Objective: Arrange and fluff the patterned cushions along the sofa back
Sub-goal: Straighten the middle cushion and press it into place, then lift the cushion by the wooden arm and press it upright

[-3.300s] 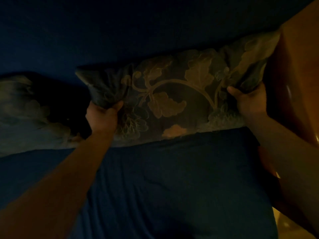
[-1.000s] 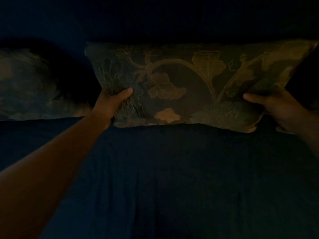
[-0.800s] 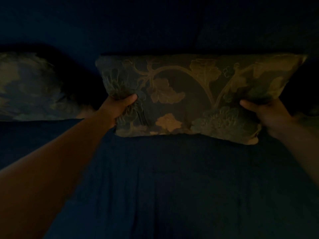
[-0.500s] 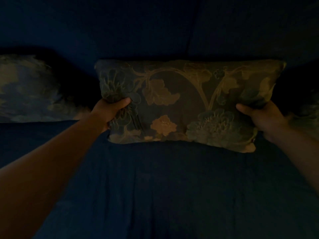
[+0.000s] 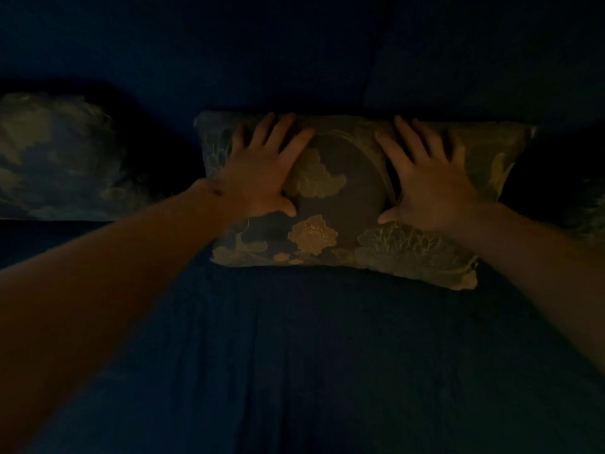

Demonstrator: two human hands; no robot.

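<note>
A rectangular floral-patterned cushion [image 5: 340, 221] leans against the dark blue sofa back [image 5: 294, 60] in the middle of the view. My left hand [image 5: 262, 172] lies flat on its left half, fingers spread. On the right half my right hand [image 5: 425, 178] presses flat too, fingers apart. Neither hand grips the fabric. A second patterned cushion [image 5: 55, 158] rests against the sofa back at the far left. The edge of a third cushion [image 5: 589, 211] shows dimly at the far right.
The scene is very dark. The blue sofa seat [image 5: 327, 355] stretches from the cushions toward me. A dark gap [image 5: 163, 158] separates the middle cushion from the left one.
Both hands let go of the cushion's side edges and moved inward onto its front face, now flat with spread fingers. The cushion stays against the sofa back.
</note>
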